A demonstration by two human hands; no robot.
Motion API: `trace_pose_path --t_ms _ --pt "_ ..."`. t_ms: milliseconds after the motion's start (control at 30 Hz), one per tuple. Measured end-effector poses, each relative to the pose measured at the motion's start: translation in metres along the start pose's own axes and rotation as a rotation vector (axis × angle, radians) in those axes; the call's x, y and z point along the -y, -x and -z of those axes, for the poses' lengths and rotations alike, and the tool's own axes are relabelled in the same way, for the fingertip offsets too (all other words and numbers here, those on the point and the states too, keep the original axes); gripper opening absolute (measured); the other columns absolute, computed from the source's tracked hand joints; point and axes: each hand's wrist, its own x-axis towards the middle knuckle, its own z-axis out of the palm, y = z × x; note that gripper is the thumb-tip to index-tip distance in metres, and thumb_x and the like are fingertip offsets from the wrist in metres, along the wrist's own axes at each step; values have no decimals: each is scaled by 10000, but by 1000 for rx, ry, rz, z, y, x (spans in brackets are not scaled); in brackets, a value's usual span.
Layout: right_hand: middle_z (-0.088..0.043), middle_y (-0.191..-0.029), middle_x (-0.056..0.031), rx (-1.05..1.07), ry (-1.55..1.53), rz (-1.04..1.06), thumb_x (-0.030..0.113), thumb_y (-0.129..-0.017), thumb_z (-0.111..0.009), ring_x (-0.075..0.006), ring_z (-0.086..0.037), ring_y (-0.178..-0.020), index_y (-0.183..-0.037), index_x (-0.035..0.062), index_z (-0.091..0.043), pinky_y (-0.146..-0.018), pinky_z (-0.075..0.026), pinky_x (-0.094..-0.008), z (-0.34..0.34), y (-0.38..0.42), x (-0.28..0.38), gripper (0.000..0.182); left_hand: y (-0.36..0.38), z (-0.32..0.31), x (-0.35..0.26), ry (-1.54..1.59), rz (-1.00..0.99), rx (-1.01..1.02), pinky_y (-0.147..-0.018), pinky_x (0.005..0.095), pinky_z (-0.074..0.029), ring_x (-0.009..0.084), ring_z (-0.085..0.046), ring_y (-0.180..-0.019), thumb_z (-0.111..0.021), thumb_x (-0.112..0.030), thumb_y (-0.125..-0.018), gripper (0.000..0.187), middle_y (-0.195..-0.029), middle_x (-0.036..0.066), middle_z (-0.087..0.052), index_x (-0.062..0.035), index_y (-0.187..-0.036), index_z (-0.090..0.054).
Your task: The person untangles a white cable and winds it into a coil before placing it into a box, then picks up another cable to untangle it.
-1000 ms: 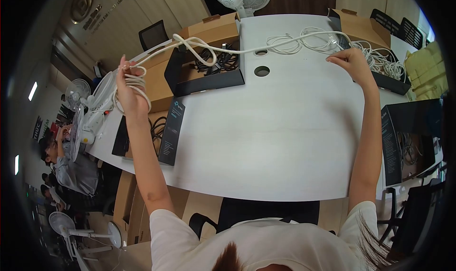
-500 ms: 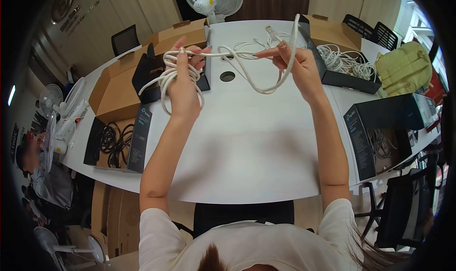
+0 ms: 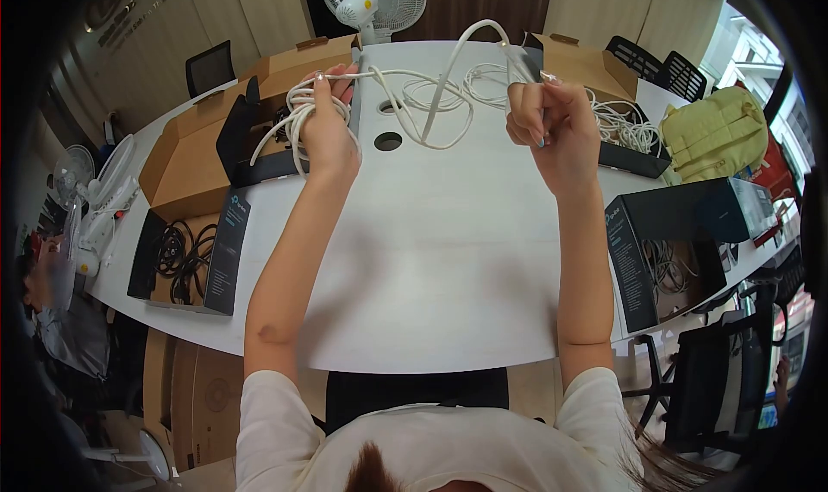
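My left hand [image 3: 329, 143] is raised over the back left of the table, closed around a loose coil of white network cable [image 3: 299, 119]. From its fingers the cable stretches right, makes an open loop in the air and arches up toward my right hand [image 3: 559, 134]. That hand's fingers are curled and pinched at the cable's other end; the plug cannot be made out there. More white cable [image 3: 496, 71] lies in loops on the tabletop behind.
The white table [image 3: 414, 276] has two round holes. On the left stand open boxes, one with black cables [image 3: 185, 259]. Boxes of white cable [image 3: 621, 123] and grey cable [image 3: 664, 268] are on the right, near a yellow-green backpack [image 3: 716, 134]. A fan [image 3: 371, 5] stands behind.
My right hand has turned and curled its fingers, which were pointing left before. The cable between the hands now arches higher. The view has shifted slightly.
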Motion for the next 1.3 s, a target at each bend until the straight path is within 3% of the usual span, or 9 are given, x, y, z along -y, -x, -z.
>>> trace_pose_path --t_ms 367,567,800,833,933,967,1067,1100,1300 --pt "-187 -500 45 514 -822 -615 284 -897 -223 -63 -115 -389 -469 160 -203 -370 -133 -218 -13 -4 -42 446 13 -22 14 100 50 107 -931 306 -425 224 -525 -1092 -370 -166 -947 200 -1110 137 -502 -28 -1091 -379" --pt "-165 -502 39 -7 -800 -553 250 -874 -253 -67 -113 -399 -485 157 -207 -385 -128 -228 -20 -2 -45 403 23 -37 3 187 108 76 -920 259 -437 212 -534 -1084 -378 -176 -949 228 -1105 146 -518 7 -1076 -423" --pt "-207 -521 33 -211 -357 -469 228 -880 -282 -60 -142 -406 -530 144 -262 -398 -165 -231 -27 -1 -53 361 36 -41 -13 128 16 243 -861 275 -442 199 -564 -1033 -430 -191 -935 190 -986 91 -567 -36 -1045 -432" --pt "-347 -573 13 -233 -393 -485 228 -879 -282 -75 -275 -463 -616 104 -406 -461 -250 -225 -25 1 -55 317 42 -43 -14 135 49 251 -835 269 -441 194 -568 -1024 -431 -190 -935 181 -980 80 -566 -46 -1045 -432" --pt "-488 -747 -25 -414 -16 -227 225 -885 -285 -104 -398 -624 -850 34 -529 -564 -329 -242 -36 -1 -65 312 58 -46 -12 144 130 280 -785 270 -443 190 -584 -990 -423 -190 -935 169 -971 67 -565 -69 -1053 -419" --pt "-516 -1016 -78 -388 68 -157 179 -884 -307 -161 -455 -903 -1078 -3 -500 -762 -377 -285 -27 -2 -73 329 60 -45 -11 139 141 295 -787 282 -446 195 -590 -975 -412 -193 -937 175 -975 75 -565 -69 -1061 -405" --pt "-481 -1122 -171 -386 786 565 169 -887 -373 -257 -444 -1044 -1118 -14 -477 -887 -344 -367 -22 -9 -81 312 66 -40 -11 105 213 320 -755 279 -444 191 -601 -944 -405 -193 -938 184 -982 71 -567 -69 -1073 -389" --pt "-369 -1262 -197 -324 960 562 80 -862 -400 -315 -311 -1210 -1161 -27 -436 -983 -255 -420 -16 -11 -79 319 68 -38 -12 78 233 329 -750 276 -441 189 -601 -940 -405 -193 -938 184 -983 69 -567 -69 -1072 -388" --pt "-399 -1225 -214 -403 1180 802 -57 -788 -427 -352 -384 -1164 -1191 -39 -397 -978 -298 -422 4 -11 -44 404 71 -21 3 43 249 355 -701 235 -401 157 -592 -897 -449 -191 -925 173 -901 22 -546 -78 -1056 -442"
